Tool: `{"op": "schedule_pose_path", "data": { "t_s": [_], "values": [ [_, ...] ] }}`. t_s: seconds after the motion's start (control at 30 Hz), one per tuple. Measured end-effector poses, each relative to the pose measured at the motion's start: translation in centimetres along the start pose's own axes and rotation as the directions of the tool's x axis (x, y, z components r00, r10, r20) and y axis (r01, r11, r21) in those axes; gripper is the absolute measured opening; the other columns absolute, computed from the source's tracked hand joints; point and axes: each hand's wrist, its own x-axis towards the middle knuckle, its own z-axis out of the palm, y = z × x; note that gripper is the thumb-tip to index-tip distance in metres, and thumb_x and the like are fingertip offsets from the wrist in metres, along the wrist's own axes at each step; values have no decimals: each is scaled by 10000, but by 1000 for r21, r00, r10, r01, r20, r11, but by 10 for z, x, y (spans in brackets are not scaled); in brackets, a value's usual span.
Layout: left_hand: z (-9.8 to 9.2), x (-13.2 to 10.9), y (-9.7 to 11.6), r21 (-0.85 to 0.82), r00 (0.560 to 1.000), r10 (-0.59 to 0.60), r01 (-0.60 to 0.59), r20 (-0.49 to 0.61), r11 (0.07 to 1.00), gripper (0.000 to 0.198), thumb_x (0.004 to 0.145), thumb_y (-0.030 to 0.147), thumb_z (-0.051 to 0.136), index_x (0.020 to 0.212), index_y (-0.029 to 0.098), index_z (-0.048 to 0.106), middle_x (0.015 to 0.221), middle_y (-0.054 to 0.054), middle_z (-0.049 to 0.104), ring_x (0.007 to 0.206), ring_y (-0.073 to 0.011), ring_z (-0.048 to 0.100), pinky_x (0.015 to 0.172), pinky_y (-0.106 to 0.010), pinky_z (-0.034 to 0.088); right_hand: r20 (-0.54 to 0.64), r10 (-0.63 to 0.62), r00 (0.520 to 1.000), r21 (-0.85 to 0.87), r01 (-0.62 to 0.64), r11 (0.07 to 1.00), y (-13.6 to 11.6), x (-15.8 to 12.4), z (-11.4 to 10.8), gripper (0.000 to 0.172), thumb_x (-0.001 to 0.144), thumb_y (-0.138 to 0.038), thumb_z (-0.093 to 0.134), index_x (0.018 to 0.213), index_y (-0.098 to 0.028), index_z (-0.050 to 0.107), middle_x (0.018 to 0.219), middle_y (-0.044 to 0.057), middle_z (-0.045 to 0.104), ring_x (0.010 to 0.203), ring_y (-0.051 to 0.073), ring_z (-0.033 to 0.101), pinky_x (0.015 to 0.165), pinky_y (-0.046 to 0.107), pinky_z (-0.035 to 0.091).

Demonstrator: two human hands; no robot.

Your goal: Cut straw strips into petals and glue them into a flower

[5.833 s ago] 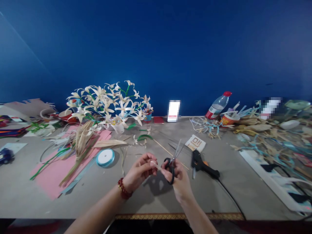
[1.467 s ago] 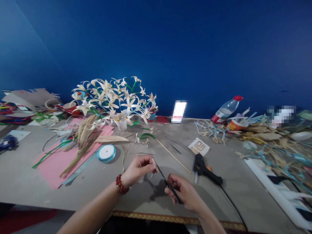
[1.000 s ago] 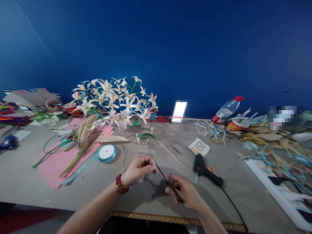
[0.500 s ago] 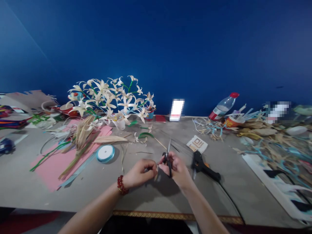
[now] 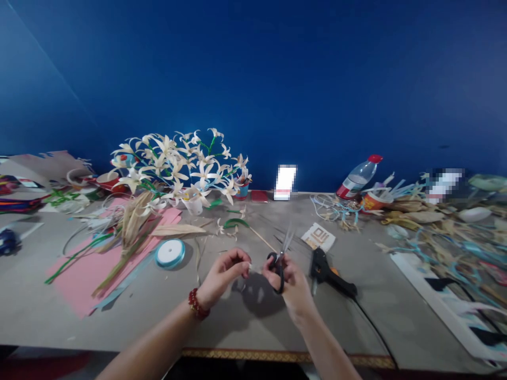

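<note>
My left hand [image 5: 224,270], with a red bead bracelet at the wrist, is closed in a pinch on a small pale strip of husk [image 5: 250,268]. Close to its right, my right hand [image 5: 291,279] grips black-handled scissors [image 5: 279,259] whose blades point up and away, slightly parted. Both hands hover just above the grey table [image 5: 245,316], almost touching each other. Small pale scraps lie on the table under them.
A black glue gun [image 5: 328,270] with its cable lies right of my hands. A white ribbon spool [image 5: 170,253], pink paper [image 5: 91,269] with dried husks and a husk-flower bouquet [image 5: 182,166] stand to the left. A bottle [image 5: 356,178] and husk clutter fill the right.
My right hand has swung the scissors from pointing at the strip to blades up, and moved in beside the left hand. The left hand kept its pinch on the strip.
</note>
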Motion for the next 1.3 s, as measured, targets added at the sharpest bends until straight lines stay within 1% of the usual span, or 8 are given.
{"op": "schedule_pose_path", "data": {
  "t_s": [0.07,0.13,0.37,0.43,0.5,0.6,0.7,1.3],
  "values": [
    [4,-1,-3,-127,999,-35,34,-8,991,239,804,369,679,873,147,622,695,-6,584,645,-117,522,657,-236,416,-93,-31,995,31,34,999,1,-3,4,229,680,-281,766,809,-185,603,781,7,642,720,149,581,655,244,448],
    [7,-2,-7,-179,998,-61,61,7,982,241,782,358,709,854,146,620,694,-5,584,636,-114,517,647,-237,416,-122,-27,992,70,35,997,1,-5,9,246,674,-291,777,822,-185,611,794,11,644,725,155,585,658,250,458],
    [8,-2,-13,-111,999,12,-17,-41,994,231,744,335,748,723,147,617,697,3,588,654,-114,516,655,-230,403,-89,15,996,58,-10,998,-3,-9,19,303,679,-391,784,784,-188,585,772,23,628,718,176,576,651,276,465],
    [5,-2,-11,-116,999,26,-31,-46,993,204,756,318,739,738,149,625,716,2,593,669,-115,521,673,-233,406,-53,67,996,22,-66,998,-4,-12,15,353,667,-433,796,792,-188,575,755,15,616,689,164,562,632,267,457],
    [4,-3,-8,-137,998,43,-49,-43,989,177,774,297,724,757,147,631,756,-6,602,679,-112,526,690,-239,413,47,142,989,-4,-142,990,-4,-18,9,405,667,-494,791,794,-193,551,694,-11,574,613,135,526,594,255,443],
    [3,-3,-4,-179,997,71,-74,-22,981,162,791,275,709,759,142,625,826,-26,617,693,-113,535,699,-248,427,230,239,943,-29,-239,971,-1,-27,-2,479,669,-595,754,774,-205,496,650,-44,513,544,100,473,564,244,430],
    [3,-3,-2,-208,996,82,-84,-15,975,165,795,266,709,748,144,609,828,-31,624,701,-119,547,697,-254,437,324,296,898,-68,-290,954,0,-35,-7,529,646,-643,741,762,-210,461,671,-48,506,545,90,472,558,232,422],
    [1,-3,-3,-245,997,72,-71,-6,967,173,787,256,725,751,138,603,821,-42,638,697,-127,580,699,-262,454,322,331,887,-104,-315,943,2,-35,-5,539,649,-650,724,715,-220,407,601,-71,473,488,75,446,520,216,394]
  ]
}}
